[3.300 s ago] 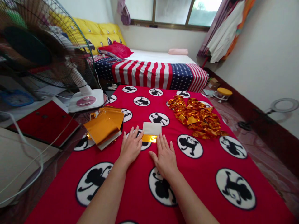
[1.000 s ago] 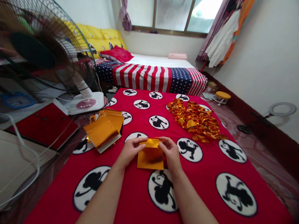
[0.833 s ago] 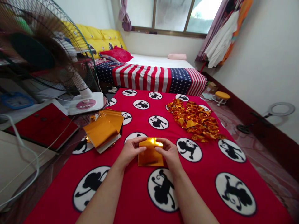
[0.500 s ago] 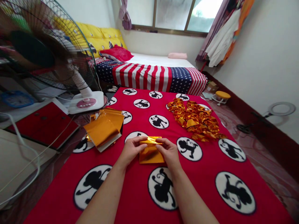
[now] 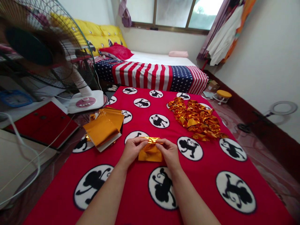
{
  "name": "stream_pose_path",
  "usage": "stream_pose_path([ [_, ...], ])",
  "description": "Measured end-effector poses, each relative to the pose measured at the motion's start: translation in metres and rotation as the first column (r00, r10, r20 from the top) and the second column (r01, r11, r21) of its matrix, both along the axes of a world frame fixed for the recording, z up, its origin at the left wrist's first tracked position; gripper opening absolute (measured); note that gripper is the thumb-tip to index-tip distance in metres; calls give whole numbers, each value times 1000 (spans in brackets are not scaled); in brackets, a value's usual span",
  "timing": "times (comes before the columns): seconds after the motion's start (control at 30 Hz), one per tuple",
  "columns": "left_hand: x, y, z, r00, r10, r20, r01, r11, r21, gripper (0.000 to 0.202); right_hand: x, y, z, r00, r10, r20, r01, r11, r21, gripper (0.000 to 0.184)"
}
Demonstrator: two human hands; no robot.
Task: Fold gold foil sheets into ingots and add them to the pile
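A sheet of gold foil paper (image 5: 150,155) is between my hands, just above the red cloth (image 5: 140,200) with its black monkey figures in white circles. My left hand (image 5: 134,150) pinches the upper left part of the sheet between thumb and fingers. On the upper right part, my right hand (image 5: 169,152) has the same kind of pinch. The top of the sheet is bent over and creased between the thumbs. To the left lies a stack of flat gold foil sheets (image 5: 103,127). Several folded gold foil pieces (image 5: 195,117) are heaped at the right.
A running electric fan (image 5: 85,101) stands at the left, beside a red panel (image 5: 42,125) and a white cable. Behind is a bed with a flag-pattern cover (image 5: 145,75). A yellow stool (image 5: 223,93) and a ring light (image 5: 283,108) are at the right.
The top fold of the foil sheet looks more crumpled and pressed together at its middle. My thumbs have come slightly closer together. The sheet and folded heap otherwise stay in place.
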State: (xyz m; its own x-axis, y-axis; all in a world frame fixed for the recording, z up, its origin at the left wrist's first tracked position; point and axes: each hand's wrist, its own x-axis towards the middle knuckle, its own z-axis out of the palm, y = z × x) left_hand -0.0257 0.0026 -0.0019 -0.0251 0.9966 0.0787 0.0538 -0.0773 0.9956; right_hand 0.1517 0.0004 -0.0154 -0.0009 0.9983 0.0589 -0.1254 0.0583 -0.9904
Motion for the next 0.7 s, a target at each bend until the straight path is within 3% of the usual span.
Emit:
stream_pose_path([
  [0.33,5,-6,1,998,-66,-18,64,995,-80,26,0,-2,6,998,66,-23,-66,997,-36,16],
  [0.53,7,-7,3,980,-68,-186,68,998,-9,19,-3,-4,8,994,65,85,-63,998,-27,16],
  [0.7,8,-6,2,975,-29,-222,35,999,24,13,-4,-4,3,994,35,107,-33,999,-26,11],
])
